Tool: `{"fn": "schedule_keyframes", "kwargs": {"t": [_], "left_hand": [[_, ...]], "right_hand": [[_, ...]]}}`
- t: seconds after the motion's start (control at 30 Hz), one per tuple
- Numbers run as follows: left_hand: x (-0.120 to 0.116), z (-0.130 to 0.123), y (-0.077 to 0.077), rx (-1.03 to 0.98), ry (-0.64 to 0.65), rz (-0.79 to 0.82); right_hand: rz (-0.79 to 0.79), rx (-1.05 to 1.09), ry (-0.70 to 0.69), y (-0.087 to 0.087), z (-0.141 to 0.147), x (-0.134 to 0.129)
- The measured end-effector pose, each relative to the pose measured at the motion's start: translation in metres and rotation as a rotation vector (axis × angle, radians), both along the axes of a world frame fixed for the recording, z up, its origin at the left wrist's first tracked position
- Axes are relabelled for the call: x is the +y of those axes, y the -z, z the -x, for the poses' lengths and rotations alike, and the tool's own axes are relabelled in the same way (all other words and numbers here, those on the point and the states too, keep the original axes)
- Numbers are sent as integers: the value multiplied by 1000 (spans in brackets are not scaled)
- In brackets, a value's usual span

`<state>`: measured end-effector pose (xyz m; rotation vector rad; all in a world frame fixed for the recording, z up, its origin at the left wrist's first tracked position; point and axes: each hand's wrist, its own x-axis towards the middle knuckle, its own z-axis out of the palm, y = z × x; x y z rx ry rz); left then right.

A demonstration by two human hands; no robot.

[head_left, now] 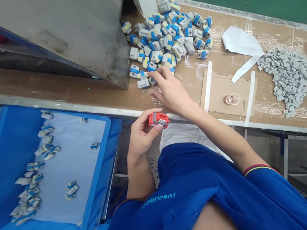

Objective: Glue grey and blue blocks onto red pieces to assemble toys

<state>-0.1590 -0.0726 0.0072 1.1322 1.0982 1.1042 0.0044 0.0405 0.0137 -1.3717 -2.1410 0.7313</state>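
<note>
My left hand [141, 135] is closed around a small red block with grey parts [158, 120], held at the front edge of the bench by the thumb and fingers. My right hand [172, 90] reaches to the near edge of a heap of small grey, blue and yellow blocks [169, 35], its thumb and fingers apart. The fingertips are right beside the nearest blocks, and I cannot tell whether they touch one. No held object shows in that hand.
A blue bin [96, 180] with several similar blocks stands at left. A metal-sided box [91, 31] borders the heap. To the right lie taped cardboard [213, 100] with a small round clear dish [232, 99], a white sheet [239, 40] and a pile of small grey pieces [291, 77].
</note>
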Motion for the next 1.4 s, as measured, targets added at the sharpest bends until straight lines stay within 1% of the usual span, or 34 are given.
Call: {"fn": "schedule_keyframes", "kwargs": {"t": [0.07,0.17,0.27,0.4,0.47,0.53,0.63,0.7,0.83,0.93,1.03,1.1,1.23,1.3,1.4], "left_hand": [[0,2,1,-2,-10,15],[1,4,4,-4,-12,20],[5,2,8,-32,-7,19],[12,-8,9,-61,9,-5],[16,-16,6,-76,20,-18],[21,-24,1,-117,55,-5],[26,-38,-5,-223,151,33],[28,-48,-8,-289,235,49],[32,-71,-11,-384,395,69],[35,-87,-13,-365,452,47],[38,-98,-15,-349,483,-9],[40,-102,-17,-353,496,-32],[40,-107,-18,-336,471,-50],[40,-108,-17,-341,453,-41],[38,-110,-12,-367,443,-7]], "right_hand": [[16,-27,39,6,8,4],[29,-45,93,11,5,3],[21,-36,91,11,-14,-3],[41,5,49,5,-46,-16],[40,118,17,1,-63,-26],[52,326,1,-4,-79,-41],[126,644,24,-14,-105,-69],[148,741,54,-21,-120,-88],[156,821,102,-32,-142,-116],[190,910,156,-37,-148,-128],[241,981,269,-41,-150,-136],[242,1012,327,-44,-152,-140],[283,1018,353,-46,-157,-146],[303,1018,375,-45,-160,-146],[279,990,397,-44,-161,-147]]}}
